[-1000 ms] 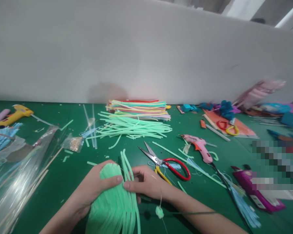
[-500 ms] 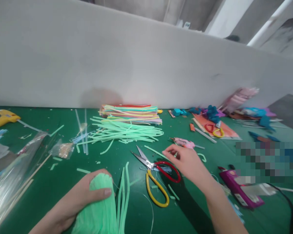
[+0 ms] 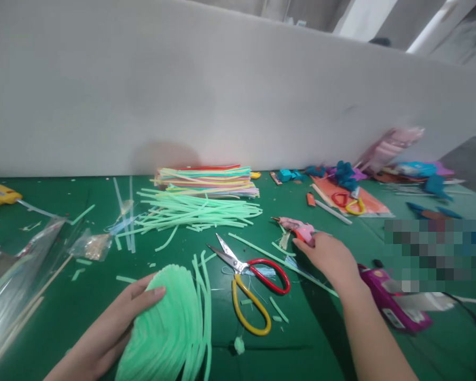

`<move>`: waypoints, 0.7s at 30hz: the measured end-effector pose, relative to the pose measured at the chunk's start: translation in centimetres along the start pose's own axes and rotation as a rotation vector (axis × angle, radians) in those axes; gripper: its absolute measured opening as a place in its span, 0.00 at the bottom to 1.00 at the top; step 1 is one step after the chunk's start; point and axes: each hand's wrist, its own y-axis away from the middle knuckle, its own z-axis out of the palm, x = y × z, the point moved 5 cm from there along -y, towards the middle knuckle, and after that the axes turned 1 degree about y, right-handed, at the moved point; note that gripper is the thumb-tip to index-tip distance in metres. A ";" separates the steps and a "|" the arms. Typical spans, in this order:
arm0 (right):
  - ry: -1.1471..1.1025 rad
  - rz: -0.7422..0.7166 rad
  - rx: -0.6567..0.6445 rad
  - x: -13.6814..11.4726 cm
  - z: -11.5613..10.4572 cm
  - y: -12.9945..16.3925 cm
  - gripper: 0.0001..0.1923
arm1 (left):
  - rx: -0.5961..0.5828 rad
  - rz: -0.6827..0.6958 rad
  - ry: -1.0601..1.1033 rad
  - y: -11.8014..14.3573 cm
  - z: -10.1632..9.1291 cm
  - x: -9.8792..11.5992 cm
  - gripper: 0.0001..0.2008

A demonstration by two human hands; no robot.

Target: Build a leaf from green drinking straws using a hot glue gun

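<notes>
My left hand [image 3: 119, 323] holds a mint-green piece [image 3: 166, 312] made of pipe cleaners set side by side, with its thumb across the front. Several loose stem ends hang at the piece's right side. My right hand [image 3: 333, 259] is closed around the handle of a small pink hot glue gun [image 3: 295, 226], whose nozzle points left. Between my hands lie open scissors [image 3: 241, 267] with one red and one yellow handle. A single green pipe cleaner [image 3: 277, 258] runs past the blades toward my right wrist. The fingertips on the glue gun are partly hidden.
Green pipe cleaners [image 3: 198, 211] lie before a multicoloured bundle [image 3: 206, 180] by the white partition [image 3: 103, 106]. A yellow glue gun [image 3: 2, 197] and plastic sleeves [image 3: 19, 296] are left. A purple box [image 3: 396, 301], orange sheet [image 3: 375, 206] and second scissors [image 3: 347, 202] sit right.
My right hand has moved right, let go of the green pipe cleaner, and taken hold of the pink glue gun. My left hand has turned the green piece, showing more of its face.
</notes>
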 end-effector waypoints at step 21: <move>-0.761 -0.516 0.276 -11.8 -0.6 9.7 0.11 | -0.051 0.102 -0.129 -0.4 -0.1 0.4 0.26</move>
